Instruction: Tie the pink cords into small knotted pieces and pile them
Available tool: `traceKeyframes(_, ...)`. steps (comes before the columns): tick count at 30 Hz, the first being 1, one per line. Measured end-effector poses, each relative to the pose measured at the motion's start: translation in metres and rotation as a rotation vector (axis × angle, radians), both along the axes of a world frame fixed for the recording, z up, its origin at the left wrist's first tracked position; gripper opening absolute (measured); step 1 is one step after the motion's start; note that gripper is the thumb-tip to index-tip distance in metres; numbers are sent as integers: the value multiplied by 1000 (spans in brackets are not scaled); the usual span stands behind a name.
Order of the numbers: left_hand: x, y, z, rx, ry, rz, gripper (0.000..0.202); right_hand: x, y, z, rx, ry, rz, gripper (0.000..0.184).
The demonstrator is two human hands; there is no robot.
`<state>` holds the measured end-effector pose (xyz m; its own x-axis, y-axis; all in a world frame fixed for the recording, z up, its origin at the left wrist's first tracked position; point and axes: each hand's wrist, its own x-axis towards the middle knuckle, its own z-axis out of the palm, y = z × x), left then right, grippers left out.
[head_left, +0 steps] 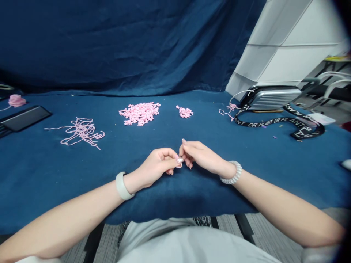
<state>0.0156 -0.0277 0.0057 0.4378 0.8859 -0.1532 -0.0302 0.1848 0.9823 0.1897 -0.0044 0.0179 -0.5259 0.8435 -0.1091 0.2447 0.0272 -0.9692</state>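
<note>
My left hand [159, 164] is closed in a pinch, thumb against forefinger, with a small bit of pink yarn [177, 157] just showing at the fingertips. Right beside it, my right hand [199, 155] has its fingers bent inward, the tips meeting or nearly meeting those of the left. Whatever the right fingers hold is hidden. Beyond the hands lies a heap of knotted pink yarn pieces [140, 113], with a smaller cluster of pink yarn pieces [185, 112] to its right. Loose pink yarn strands [82, 131] lie tangled on the left.
A blue cloth [131, 146] covers the table. At the left are a dark phone-like device [26, 117] and a pink yarn ball [17, 100]. On the right, a black lettered lanyard [257, 124] curls before a ribbed silver case [275, 99], near some pink yarn scraps [231, 107].
</note>
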Motion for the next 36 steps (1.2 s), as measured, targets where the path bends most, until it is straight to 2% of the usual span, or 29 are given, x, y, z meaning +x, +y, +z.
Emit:
traceKeyframes(2, -1, 0, -2, 37, -5, -16, 20, 0, -1, -1, -140, -22, 149, 58)
traceKeyframes(4, -1, 0, -3, 66, -2, -30, 20, 0, -3, -3, -213, -20, 232, 60)
traceKeyframes(12, -1, 0, -5, 91, 17, -2, 19, 0, -1, 0, -324, 112, 154, 40)
traceKeyframes(22, -1, -1, -4, 30, -33, 72, 17, 8, 6, 4, -352, 85, 164, 33)
traceKeyframes(25, 0, 0, -2, 1, -40, 101, 17, 9, 6, 6, -322, 64, 155, 29)
traceKeyframes(31, 0, 1, -1, -52, -28, 153, 17, 5, 1, 6, -52, -50, 27, 27)
traceKeyframes(36, 0, 2, 0, -108, -55, 192, 16, 1, -4, 8, 80, -109, -79, 29)
